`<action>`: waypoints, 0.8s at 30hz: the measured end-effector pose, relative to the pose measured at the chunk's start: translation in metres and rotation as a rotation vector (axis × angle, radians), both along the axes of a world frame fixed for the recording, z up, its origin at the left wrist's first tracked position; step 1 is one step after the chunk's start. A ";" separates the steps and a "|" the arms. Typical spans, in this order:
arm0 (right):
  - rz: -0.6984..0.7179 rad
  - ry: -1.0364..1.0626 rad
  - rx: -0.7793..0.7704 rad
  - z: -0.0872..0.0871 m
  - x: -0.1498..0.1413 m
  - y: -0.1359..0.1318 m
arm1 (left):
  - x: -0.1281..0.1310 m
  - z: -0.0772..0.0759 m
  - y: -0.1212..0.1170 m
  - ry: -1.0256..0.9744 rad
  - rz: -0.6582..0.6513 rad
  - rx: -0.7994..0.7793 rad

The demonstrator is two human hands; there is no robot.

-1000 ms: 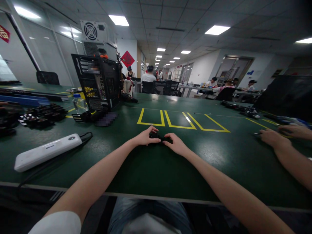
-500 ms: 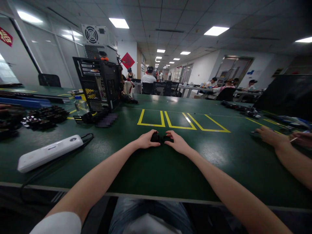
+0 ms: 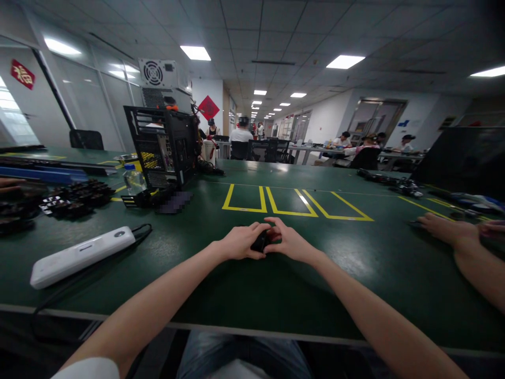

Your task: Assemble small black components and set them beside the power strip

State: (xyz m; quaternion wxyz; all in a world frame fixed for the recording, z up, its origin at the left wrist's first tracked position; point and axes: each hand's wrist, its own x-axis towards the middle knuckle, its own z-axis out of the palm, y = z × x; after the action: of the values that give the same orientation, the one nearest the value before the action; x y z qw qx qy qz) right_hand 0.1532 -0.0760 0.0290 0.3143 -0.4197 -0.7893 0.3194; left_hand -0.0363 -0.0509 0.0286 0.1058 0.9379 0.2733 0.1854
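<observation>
A small black part [image 3: 259, 242] is held just above or on the green table, in front of my body; its exact kind is too small to make out. My left hand [image 3: 241, 242] is closed around its left side, thumb below and fingers on top. From the right, my right hand [image 3: 290, 241] is closed on the same dark bundle, its fingertips meeting those of my left hand. Whether this is one piece or two pressed together is hidden by the fingers.
Yellow tape boxes [image 3: 292, 214] mark the table beyond my hands. At left lie a white power strip [image 3: 82, 257], a heap of black parts [image 3: 79, 197], a bottle [image 3: 134, 180] and an open computer case [image 3: 169, 145]. A co-worker's hand [image 3: 444, 227] works at right.
My hands were slightly apart, each with a black piece. Now they have come together, fingertips touching, and the right-hand piece no longer shows separately.
</observation>
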 end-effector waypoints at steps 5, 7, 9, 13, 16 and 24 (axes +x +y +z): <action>-0.106 0.053 -0.012 -0.004 0.012 0.012 | 0.015 0.002 0.009 0.027 0.017 -0.026; -0.147 0.066 -0.023 -0.006 0.017 0.019 | 0.023 -0.001 0.015 0.034 0.016 -0.059; -0.163 0.086 -0.042 -0.007 0.020 0.023 | 0.031 -0.005 0.019 0.003 0.019 -0.103; -0.180 0.078 -0.065 -0.007 0.024 0.026 | 0.038 -0.011 0.019 -0.063 0.084 -0.165; -0.190 0.056 -0.028 -0.005 0.025 0.025 | 0.022 -0.009 0.007 -0.056 0.095 -0.203; -0.151 -0.042 -0.001 -0.007 0.020 0.021 | -0.081 0.009 -0.068 -0.066 0.203 -0.311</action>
State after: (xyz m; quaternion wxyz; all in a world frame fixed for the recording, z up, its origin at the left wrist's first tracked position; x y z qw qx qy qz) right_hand 0.1732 -0.0548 0.0216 0.3207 -0.4847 -0.7618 0.2862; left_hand -0.1178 -0.1187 0.0377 0.2392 0.8713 0.3882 0.1814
